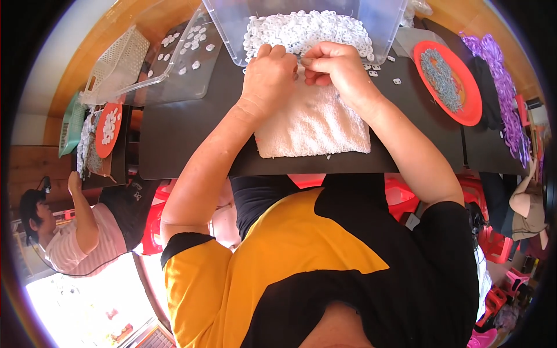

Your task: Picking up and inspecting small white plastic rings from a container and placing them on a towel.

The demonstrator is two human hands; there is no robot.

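Note:
My left hand [268, 76] and my right hand [342, 71] meet over the far part of a white terry cloth [313, 130] on the dark table. Both have their fingers curled in and closed, the right one with thumb and forefinger pinched together. Whatever small thing lies between the fingertips is hidden or too tiny to name. Just beyond them, a clear plastic bin [228, 29] holds a heap of small white plastic pieces [307, 32]. A few loose white pieces [397, 81] lie on the table beside my right hand.
On the right, a red plate [473, 110] carries thin grey-blue bits [442, 81], with purple strands [493, 64] beyond it. To the left stand a clear tray [191, 87] with white pieces and a white basket [119, 58]. Another person [87, 232] sits at far left, near an orange-red plate [106, 148].

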